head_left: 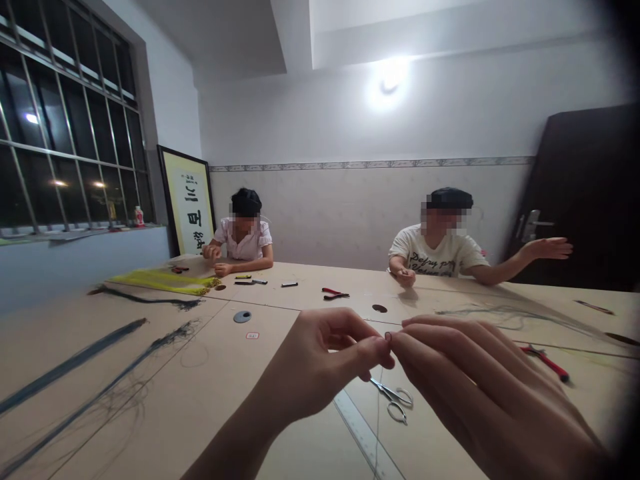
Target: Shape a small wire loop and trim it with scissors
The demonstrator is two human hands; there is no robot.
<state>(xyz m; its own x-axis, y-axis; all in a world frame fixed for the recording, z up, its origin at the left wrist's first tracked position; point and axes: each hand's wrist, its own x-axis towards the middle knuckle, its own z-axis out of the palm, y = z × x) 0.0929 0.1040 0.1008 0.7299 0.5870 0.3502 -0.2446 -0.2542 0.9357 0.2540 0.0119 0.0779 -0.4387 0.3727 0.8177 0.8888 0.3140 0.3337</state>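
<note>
My left hand (333,357) is raised over the table in the middle of the view, thumb and forefinger pinched on something too small to make out. My right hand (480,380) comes in from the right, its fingertips meeting the left ones; its fingers lie together, and what they hold, if anything, is hidden. Below the hands, silver scissors (393,395) lie beside a clear ruler (363,433). Red-handled pliers (550,365) rest on the table, partly behind my right hand.
Two people sit across the table (240,400). Dark strand bundles (75,363) and yellow strands (165,281) lie left. Another pair of red pliers (335,293) and a grey disc (243,317) lie farther back.
</note>
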